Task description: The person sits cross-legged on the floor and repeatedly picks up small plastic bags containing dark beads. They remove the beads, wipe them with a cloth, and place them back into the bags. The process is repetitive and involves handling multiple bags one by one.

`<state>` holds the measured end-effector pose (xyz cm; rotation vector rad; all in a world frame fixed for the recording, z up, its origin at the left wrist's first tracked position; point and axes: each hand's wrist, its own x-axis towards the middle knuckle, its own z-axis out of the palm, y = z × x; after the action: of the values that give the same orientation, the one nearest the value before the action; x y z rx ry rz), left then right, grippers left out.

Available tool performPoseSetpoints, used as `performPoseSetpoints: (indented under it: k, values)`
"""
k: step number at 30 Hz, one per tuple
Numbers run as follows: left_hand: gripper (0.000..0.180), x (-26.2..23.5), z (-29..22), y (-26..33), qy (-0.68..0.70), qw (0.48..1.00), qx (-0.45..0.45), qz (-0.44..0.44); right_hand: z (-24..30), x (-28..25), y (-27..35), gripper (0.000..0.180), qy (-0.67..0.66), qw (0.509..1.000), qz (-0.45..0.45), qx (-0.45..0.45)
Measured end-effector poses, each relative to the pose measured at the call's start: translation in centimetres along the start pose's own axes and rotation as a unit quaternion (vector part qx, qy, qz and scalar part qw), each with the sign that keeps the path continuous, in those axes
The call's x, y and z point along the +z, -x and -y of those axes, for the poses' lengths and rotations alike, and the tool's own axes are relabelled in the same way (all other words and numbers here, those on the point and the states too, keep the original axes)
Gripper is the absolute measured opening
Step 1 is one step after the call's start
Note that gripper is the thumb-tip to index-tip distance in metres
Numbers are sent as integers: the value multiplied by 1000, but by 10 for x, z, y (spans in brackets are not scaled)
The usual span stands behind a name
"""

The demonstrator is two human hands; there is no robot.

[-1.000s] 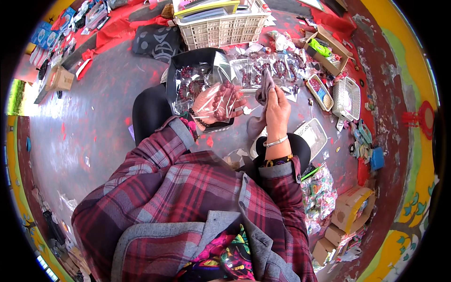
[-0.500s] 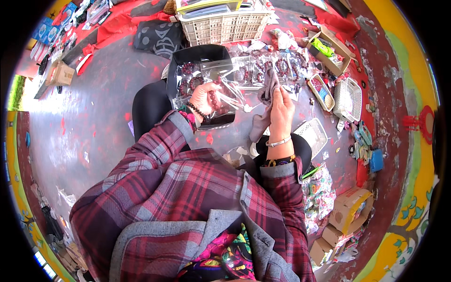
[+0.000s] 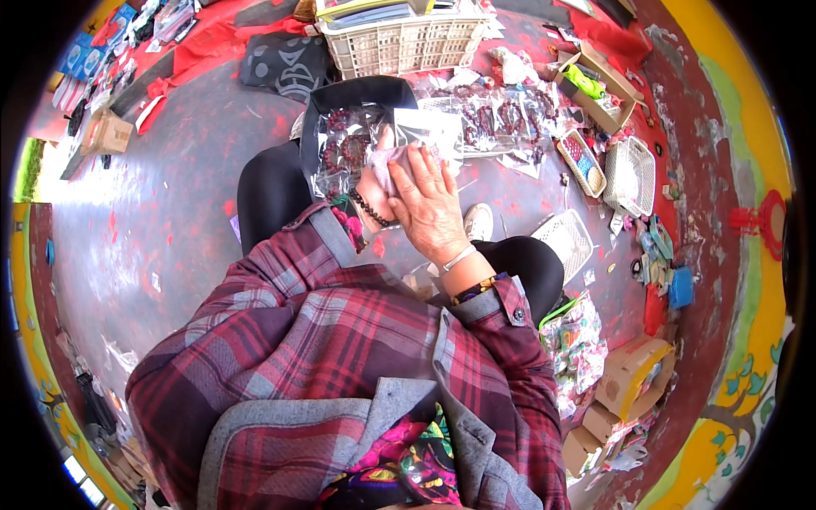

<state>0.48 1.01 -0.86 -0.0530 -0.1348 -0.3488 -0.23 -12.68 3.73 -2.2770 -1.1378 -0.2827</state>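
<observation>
My left hand [image 3: 370, 194] is cupped palm up beneath a mauve-grey cloth [image 3: 393, 163], its fingers mostly covered. The dark red bead bracelet it held half a second ago is hidden under the cloth. Across the top, my right hand [image 3: 425, 202] presses the cloth down with its fingers stretched close together. A clear plastic bag with a white card [image 3: 438, 127] shows just beyond my fingertips. Under my left hand, a black box [image 3: 319, 106] holds several bagged bead bracelets [image 3: 352, 150].
More bagged bracelets [image 3: 510, 119] lie in a row to the right of the box. A cream crate [image 3: 404, 47] stands behind. Small baskets [image 3: 631, 180] and an open carton [image 3: 599, 93] are on the right. An empty white basket [image 3: 568, 242] lies by my right knee.
My right hand has come left with the cloth and laid it over my left hand, covering the bracelet. The plastic bag near the left hand now shows its white card.
</observation>
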Motion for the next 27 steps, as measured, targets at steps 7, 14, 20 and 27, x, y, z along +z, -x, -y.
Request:
performPoseSetpoints:
  k: [7,14,20,27]
  values:
    - [61,48,34,-3,-239,951,-17,-193,-20,-14,-9,40,49,990,-85,103]
    - [68,22,19,6,-50,987,-119,-96,-51,-12,-5,30,-155,909,-148,358]
    - [60,57,-20,7,-124,988,22,-94,-79,-6,8,28,-316,826,-210,418]
    - [21,16,-128,16,-302,894,197,-267,-64,-21,8,25,-440,754,-237,426]
